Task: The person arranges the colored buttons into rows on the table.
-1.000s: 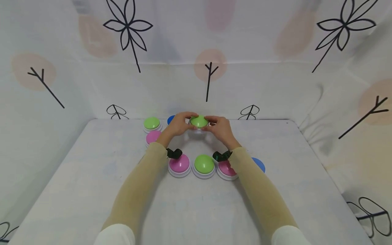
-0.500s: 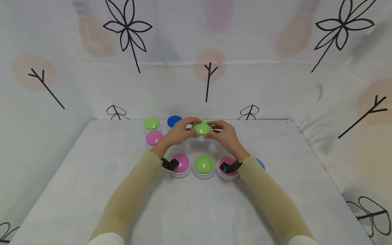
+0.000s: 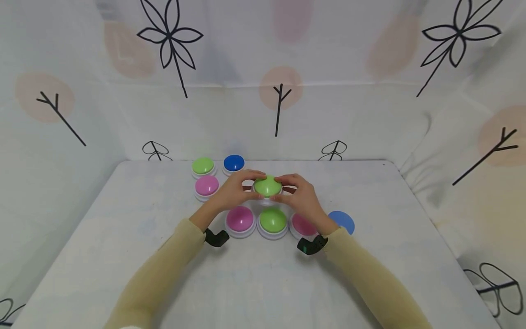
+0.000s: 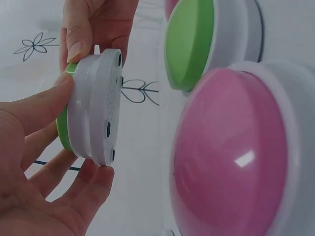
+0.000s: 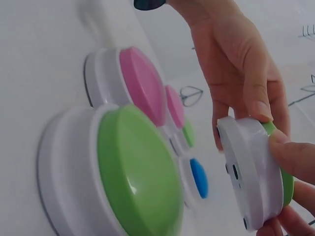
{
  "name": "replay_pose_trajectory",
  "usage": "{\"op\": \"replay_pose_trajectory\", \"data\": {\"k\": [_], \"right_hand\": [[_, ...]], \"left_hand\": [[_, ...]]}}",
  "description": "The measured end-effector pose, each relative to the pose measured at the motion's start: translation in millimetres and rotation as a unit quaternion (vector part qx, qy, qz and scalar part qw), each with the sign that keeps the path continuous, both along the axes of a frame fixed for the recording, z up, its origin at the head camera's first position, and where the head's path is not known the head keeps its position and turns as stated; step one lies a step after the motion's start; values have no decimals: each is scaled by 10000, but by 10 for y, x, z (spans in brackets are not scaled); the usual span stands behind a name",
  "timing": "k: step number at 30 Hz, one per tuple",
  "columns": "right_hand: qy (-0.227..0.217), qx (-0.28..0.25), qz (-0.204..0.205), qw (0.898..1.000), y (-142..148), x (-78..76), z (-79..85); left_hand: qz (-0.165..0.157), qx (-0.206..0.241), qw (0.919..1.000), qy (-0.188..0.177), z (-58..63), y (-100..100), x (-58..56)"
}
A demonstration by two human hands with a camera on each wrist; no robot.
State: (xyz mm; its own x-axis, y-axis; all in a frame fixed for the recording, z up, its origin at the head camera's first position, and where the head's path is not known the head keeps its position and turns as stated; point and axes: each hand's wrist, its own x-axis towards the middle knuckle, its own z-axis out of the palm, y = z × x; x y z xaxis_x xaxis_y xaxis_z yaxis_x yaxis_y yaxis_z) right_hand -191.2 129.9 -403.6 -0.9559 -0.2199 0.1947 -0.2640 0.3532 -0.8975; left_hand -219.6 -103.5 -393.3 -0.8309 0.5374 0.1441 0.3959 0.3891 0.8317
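Between my two hands a green push button (image 3: pixel 267 186) with a white round base is held up off the table. My left hand (image 3: pixel 236 192) grips its left side, thumb at the near edge and fingers toward the far edge. From the right, my right hand (image 3: pixel 301 195) grips it the same way. In the left wrist view the white base (image 4: pixel 96 108) shows small dark feet underneath. Just below the hands, in a row, stand a pink button (image 3: pixel 240 219), a green button (image 3: pixel 273 220) and another pink button (image 3: pixel 303 225), partly behind my right hand.
A blue button (image 3: pixel 341 221) stands at the row's right end, partly covered by my right wrist. At the back left are a green button (image 3: pixel 203 166), a blue button (image 3: pixel 234 163) and a pink button (image 3: pixel 207 186). Patterned cloth (image 3: pixel 230 114) walls the white table (image 3: pixel 102 256).
Both hands have brought the held green button nearer to me, toward the front row. The blue button at the back, partly hidden before, now shows more fully.
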Motion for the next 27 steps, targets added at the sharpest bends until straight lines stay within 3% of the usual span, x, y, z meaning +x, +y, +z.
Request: {"op": "replay_pose_trajectory", "data": {"k": [17, 27], "right_hand": [[137, 38, 488, 9987, 14, 317, -14], [164, -52, 738, 9971, -1, 452, -60]], "left_hand": [[-205, 118, 9993, -281, -21, -183, 291], [-495, 105, 9984, -243, -41, -274, 421]]}}
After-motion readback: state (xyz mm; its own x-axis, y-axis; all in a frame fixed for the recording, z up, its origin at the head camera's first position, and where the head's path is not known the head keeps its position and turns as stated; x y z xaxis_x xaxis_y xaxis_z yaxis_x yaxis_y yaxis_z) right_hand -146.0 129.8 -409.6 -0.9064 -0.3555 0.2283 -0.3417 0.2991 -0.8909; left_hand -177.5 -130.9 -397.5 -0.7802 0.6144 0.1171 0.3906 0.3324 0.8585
